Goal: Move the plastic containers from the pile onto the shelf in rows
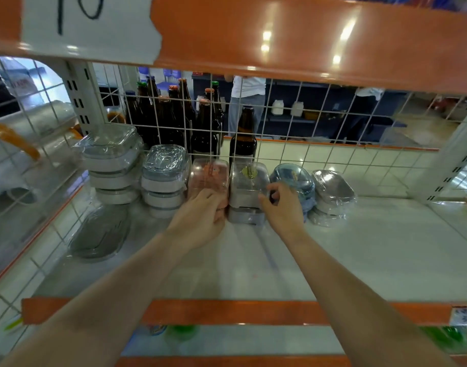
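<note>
Wrapped plastic containers stand in a row at the back of the white shelf. My left hand grips the front of the pink container stack. My right hand has its fingers curled against the right side of the grey container stack. To the right of it sit a blue oval stack and a grey oval stack. On the left stand a tall clear-lidded stack and a shorter one. A flat grey oval container lies in front of them.
A white wire grid closes the shelf's back, with brown bottles behind it. An orange shelf edge hangs overhead and another orange edge runs in front. A person stands beyond the grid.
</note>
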